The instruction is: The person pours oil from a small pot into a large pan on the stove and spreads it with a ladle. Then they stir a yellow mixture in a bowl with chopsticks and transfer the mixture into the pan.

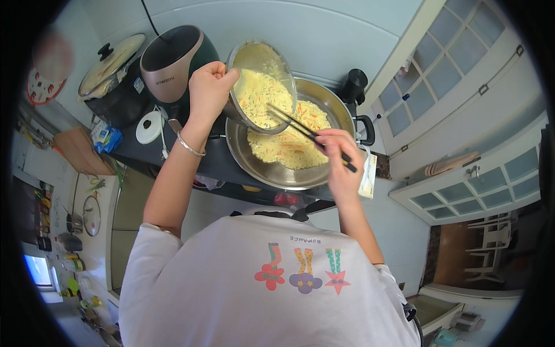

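Note:
My left hand [212,86] grips the rim of a steel mixing bowl [236,108], which is tilted over a wide metal pan [277,177]. Yellow batter [262,93] with green flecks and orange shreds coats the inside of the bowl. More batter with orange shreds [295,149] lies spread across the pan's floor, short of the near rim. In my right hand [342,160] is a pair of black chopsticks [310,132]. Their tips reach into the bowl's mouth and touch the batter there. Part of the pan's far left side is hidden behind the bowl.
An air fryer [173,60] and a large lidded pot [117,95] stand left of the pan. Nearer lie a white lid [148,127] and a blue packet [106,138]. The pan's black handle [367,130] juts out right, with a black cylindrical container [353,86] behind it.

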`<state>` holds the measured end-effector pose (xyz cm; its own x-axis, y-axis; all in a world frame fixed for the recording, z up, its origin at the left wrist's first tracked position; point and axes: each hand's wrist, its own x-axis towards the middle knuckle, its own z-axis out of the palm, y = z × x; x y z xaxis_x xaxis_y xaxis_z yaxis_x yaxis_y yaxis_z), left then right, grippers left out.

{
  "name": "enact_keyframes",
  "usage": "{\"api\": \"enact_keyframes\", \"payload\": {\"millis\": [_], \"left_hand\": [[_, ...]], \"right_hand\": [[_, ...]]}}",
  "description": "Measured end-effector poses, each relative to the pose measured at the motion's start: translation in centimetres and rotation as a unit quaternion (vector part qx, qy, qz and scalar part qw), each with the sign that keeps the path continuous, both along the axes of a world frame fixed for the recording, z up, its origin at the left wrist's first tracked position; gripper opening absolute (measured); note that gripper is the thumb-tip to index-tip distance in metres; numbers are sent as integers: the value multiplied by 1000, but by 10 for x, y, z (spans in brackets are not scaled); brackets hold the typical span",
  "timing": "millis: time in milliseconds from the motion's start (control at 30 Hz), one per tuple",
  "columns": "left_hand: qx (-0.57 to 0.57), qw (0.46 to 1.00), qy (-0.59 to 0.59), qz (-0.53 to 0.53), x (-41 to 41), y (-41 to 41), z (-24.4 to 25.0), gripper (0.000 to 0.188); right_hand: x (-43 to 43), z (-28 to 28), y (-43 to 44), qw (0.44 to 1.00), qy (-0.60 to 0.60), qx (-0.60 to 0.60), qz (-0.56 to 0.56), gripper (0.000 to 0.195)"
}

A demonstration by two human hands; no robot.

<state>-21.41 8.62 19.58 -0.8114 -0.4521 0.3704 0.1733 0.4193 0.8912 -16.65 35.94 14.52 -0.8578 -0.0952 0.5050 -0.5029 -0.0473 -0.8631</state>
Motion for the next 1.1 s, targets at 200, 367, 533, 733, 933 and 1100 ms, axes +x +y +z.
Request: {"api": "enact_keyframes", "payload": {"millis": [200, 367, 533, 733, 933, 1100], "left_hand": [[-91, 995, 6, 43, -1, 19, 11, 32], [-127, 990, 14, 66, -4, 29, 11, 33], [-140, 987, 21, 71, -7, 33, 9, 33], [-137, 987, 25, 73, -7, 31, 7, 34], [-117, 989, 46, 77, -6, 29, 6, 34], [-100, 990, 61, 75, -4, 30, 9, 35]], "right_hand": [[8, -6, 2, 997, 40, 72, 9, 8], [7, -7, 11, 992, 71, 103, -15, 7], [1, -7, 18, 987, 93, 126, -47, 6], [-5, -4, 32, 983, 78, 117, -121, 8], [0, -2, 36, 990, -5, 90, -112, 16], [-11, -8, 21, 996, -11, 52, -78, 17]]}}
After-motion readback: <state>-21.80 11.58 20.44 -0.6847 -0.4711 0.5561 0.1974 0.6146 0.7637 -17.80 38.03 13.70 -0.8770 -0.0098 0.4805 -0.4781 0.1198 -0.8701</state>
